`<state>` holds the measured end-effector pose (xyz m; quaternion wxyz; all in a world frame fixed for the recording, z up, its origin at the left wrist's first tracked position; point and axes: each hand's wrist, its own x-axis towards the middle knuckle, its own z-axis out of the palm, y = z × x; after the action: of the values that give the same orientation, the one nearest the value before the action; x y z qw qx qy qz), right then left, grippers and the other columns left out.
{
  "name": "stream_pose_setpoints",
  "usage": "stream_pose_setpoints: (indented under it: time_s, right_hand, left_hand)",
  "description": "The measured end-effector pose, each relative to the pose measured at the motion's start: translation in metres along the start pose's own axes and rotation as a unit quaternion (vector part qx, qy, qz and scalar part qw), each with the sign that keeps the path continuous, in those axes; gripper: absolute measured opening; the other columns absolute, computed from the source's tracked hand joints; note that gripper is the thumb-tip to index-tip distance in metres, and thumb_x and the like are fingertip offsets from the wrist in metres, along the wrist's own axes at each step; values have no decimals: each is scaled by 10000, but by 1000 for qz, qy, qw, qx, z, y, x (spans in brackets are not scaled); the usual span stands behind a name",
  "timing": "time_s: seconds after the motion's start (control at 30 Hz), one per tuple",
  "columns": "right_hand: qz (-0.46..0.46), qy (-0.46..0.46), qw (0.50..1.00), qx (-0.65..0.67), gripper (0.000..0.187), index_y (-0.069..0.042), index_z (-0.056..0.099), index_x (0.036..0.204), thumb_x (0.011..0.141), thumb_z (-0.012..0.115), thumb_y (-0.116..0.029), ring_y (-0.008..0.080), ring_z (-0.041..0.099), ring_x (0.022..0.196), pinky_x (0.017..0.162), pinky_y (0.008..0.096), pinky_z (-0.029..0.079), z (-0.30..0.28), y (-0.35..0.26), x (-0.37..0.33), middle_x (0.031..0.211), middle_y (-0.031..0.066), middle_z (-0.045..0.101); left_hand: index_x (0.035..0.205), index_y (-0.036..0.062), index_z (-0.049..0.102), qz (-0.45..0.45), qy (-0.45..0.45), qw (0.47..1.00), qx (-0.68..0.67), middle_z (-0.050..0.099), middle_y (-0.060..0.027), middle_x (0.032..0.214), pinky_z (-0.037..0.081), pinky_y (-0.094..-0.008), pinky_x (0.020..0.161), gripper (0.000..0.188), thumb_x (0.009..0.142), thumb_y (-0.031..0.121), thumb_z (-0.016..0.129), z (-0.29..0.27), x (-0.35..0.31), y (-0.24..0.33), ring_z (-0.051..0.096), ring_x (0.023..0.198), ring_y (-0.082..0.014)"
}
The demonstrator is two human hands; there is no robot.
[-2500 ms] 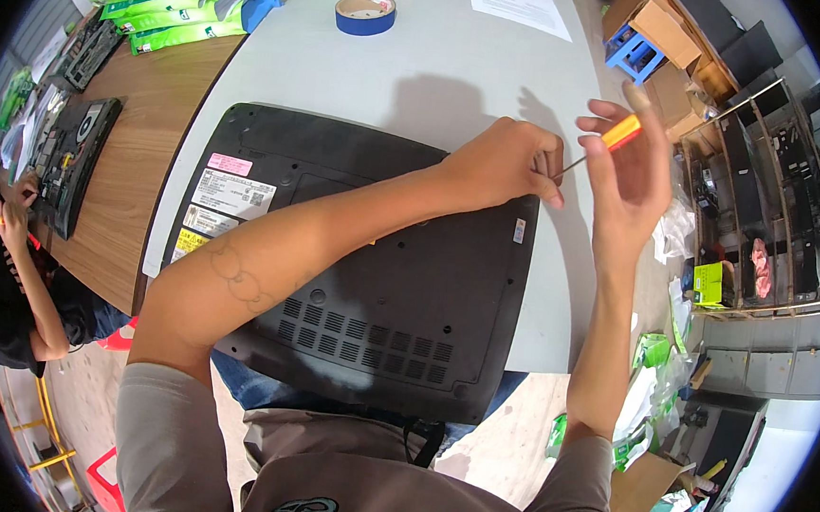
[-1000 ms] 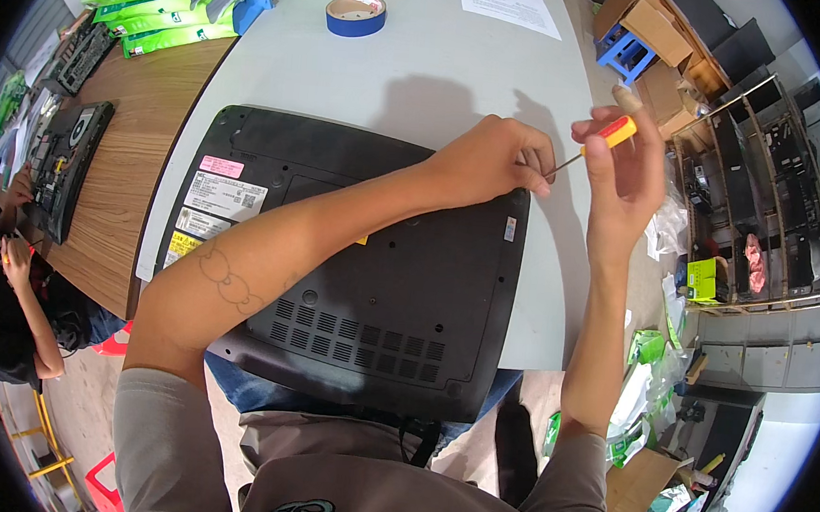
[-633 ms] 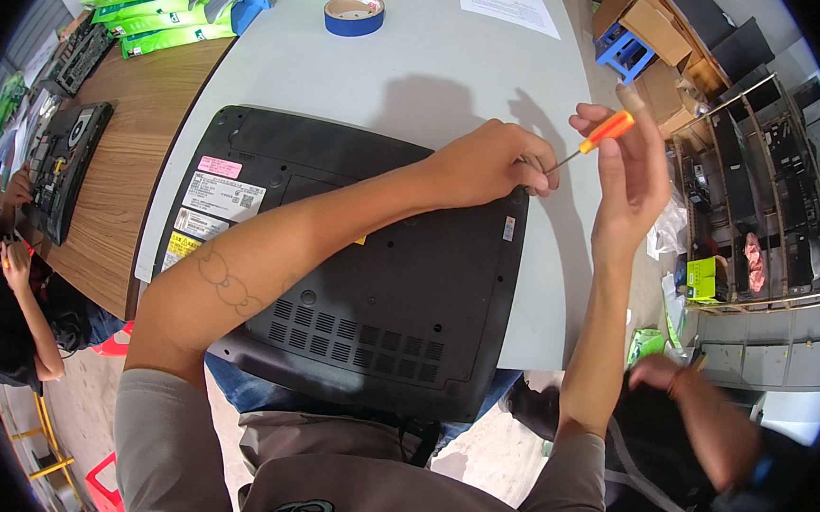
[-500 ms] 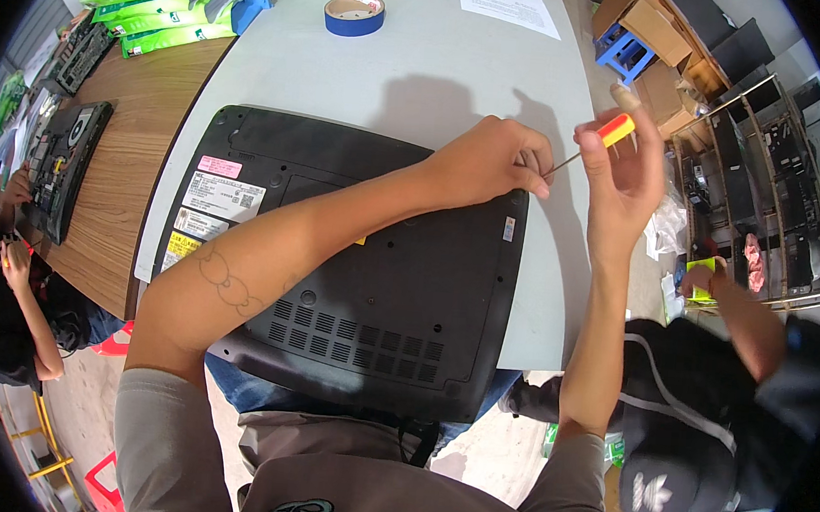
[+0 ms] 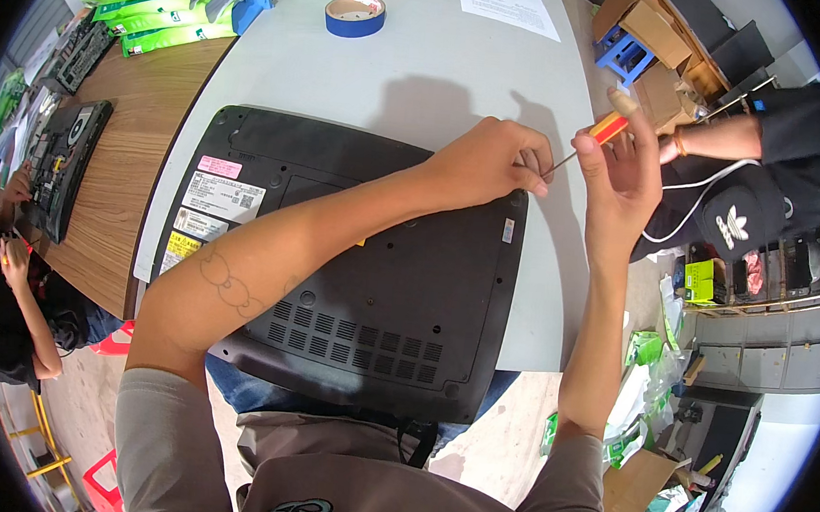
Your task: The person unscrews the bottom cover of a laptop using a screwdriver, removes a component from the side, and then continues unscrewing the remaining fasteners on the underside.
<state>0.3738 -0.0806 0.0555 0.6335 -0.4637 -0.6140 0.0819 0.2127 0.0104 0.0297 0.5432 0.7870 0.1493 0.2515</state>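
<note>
A black laptop (image 5: pixel 398 284) lies bottom side up in front of me, vent slots toward me and stickers on its left. My left hand (image 5: pixel 497 162) is closed in a pinch at the laptop's far right corner, around the tip of a thin metal shaft. That shaft belongs to a screwdriver (image 5: pixel 610 128) with a red and yellow handle, slanting up to the right. My right hand (image 5: pixel 628 171) holds the handle between thumb and fingers, beyond the laptop's right edge. Anything small pinched at the tip is hidden by my left fingers.
Beyond the laptop, a tape roll (image 5: pixel 355 15) and a paper sheet (image 5: pixel 508 4) lie on the grey table (image 5: pixel 424 62). Green packages (image 5: pixel 166 11) are stacked at far left. A co-worker handles an opened laptop (image 5: pixel 64 170) on the left; another person's arm (image 5: pixel 722 140) is close beyond my right hand.
The screwdriver handle has turned and shifted slightly down and left in my right fingers. My left hand stays in place. The person at the right has moved from lower right to upper right.
</note>
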Motion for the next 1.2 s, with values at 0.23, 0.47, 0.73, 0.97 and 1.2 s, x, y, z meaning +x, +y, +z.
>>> stream_pose_setpoints:
  time_s: [0.23,0.47,0.73,0.97,1.2]
  right_hand:
    - [3,-35,999,40,446,22,523,1457,1042,630,-102,252,697,1055,984,386,541,-5,-7,2,1216,185,688]
    - [21,-6,1000,-9,427,11,611,1381,987,726,-104,147,645,1042,950,305,519,1,-8,0,1215,107,663]
    - [40,42,998,-32,403,-9,637,1367,981,729,-81,112,637,997,902,277,514,-3,-9,-2,1073,43,691]
    - [-15,162,987,-8,399,22,595,1386,1012,682,-84,137,645,1002,898,286,524,-13,2,6,1134,84,676]
    - [-9,220,975,31,337,34,585,1325,1026,657,-103,164,644,960,831,350,577,-24,16,8,1068,97,641]
  left_hand:
    - [949,-24,704,35,-7,999,-32,739,-95,868,537,-325,823,127,888,65,770,3,1,-3,686,831,-168]
    - [959,-17,683,-2,10,999,42,711,-80,819,520,-314,782,170,885,90,792,-1,1,-2,649,783,-162]
    - [1059,-32,697,35,13,999,5,729,-98,897,535,-321,842,172,986,122,676,4,2,-6,668,839,-159]
    - [1109,-63,701,7,-13,999,-45,750,-121,953,545,-342,875,288,1076,155,515,-1,4,-8,683,853,-175]
    - [1039,-48,728,10,-1,997,-75,750,-114,919,560,-303,804,194,1008,116,627,-6,5,-13,684,822,-153]
